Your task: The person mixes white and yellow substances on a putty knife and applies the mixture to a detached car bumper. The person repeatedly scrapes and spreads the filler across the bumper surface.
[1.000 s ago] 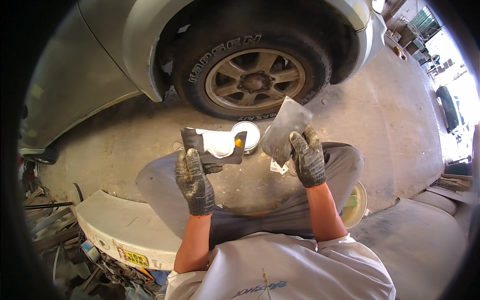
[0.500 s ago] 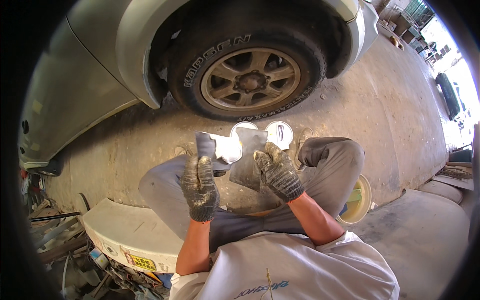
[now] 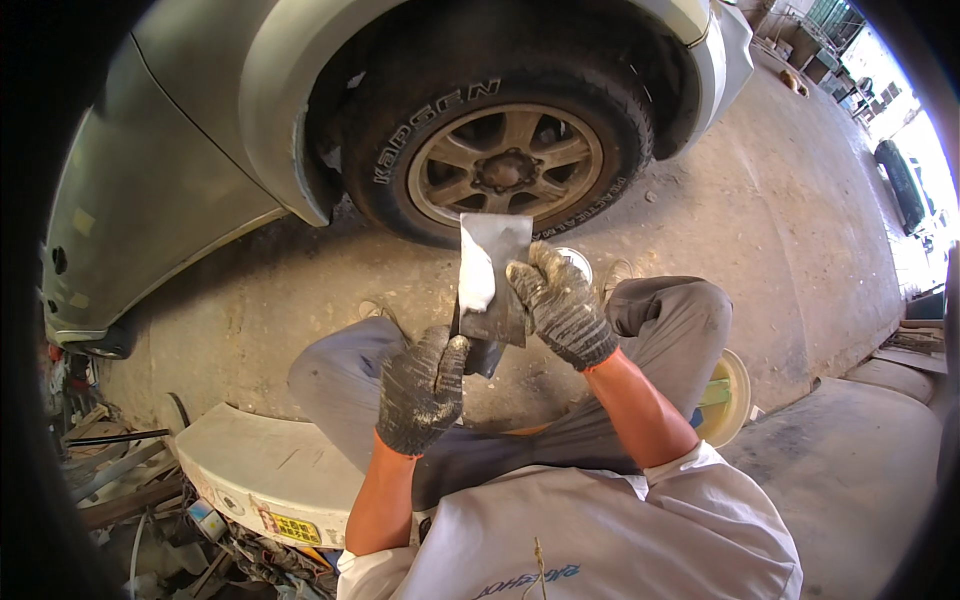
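Note:
Both of my hands wear dark, stained knit gloves. My right hand [image 3: 568, 312] pinches the right edge of a thin grey scraper plate [image 3: 510, 290], held upright above the floor between my legs. A thick smear of white paste [image 3: 477, 268] lies along the plate's left side. Lower on the left, my left hand [image 3: 422, 392] is closed on a dark flat spreader [image 3: 484, 358], most of which is hidden behind the grey plate. The two tools overlap and seem to touch. Just beyond my right fingers, a white round lid or tub [image 3: 577, 263] shows in part.
Ahead stands a car's wheel [image 3: 505, 170] under a pale fender [image 3: 270, 110]. A cream bucket [image 3: 738, 400] with a green thing inside sits by my right knee. A white bumper-like panel [image 3: 270, 455] lies at left, near piled scrap [image 3: 150, 500].
My left hand has moved right and lowered its spreader behind the grey plate. The plate has risen and turned more upright. The white paste, earlier at the spreader, now shows on the plate's left side.

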### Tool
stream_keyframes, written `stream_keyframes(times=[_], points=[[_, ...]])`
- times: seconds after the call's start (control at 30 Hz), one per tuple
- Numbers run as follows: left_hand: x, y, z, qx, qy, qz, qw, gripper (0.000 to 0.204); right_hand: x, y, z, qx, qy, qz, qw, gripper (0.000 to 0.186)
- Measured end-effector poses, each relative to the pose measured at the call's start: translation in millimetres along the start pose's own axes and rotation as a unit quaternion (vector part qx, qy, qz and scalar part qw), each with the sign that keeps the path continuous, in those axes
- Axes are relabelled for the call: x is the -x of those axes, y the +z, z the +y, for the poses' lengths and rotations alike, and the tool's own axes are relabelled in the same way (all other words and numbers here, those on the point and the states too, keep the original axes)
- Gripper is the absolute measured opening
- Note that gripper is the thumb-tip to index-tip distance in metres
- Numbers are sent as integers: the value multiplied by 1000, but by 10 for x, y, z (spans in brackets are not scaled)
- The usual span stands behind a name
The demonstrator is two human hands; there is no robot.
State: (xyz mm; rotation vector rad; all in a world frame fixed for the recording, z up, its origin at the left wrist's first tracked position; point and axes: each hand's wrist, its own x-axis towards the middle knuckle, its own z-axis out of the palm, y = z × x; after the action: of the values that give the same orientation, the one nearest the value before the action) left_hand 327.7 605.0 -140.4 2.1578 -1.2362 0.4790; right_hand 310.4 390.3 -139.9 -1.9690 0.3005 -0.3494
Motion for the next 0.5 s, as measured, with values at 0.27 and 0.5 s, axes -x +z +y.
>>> stream_keyframes(times=[0.27,0.5], points=[[-79,-159,103,401,-402,115,815,20,-3,-318,-311,-102,-57,-73,990,22],[-203,-139,44,354,-401,207,819,15,14,-502,-343,232,-361,-146,891,32]])
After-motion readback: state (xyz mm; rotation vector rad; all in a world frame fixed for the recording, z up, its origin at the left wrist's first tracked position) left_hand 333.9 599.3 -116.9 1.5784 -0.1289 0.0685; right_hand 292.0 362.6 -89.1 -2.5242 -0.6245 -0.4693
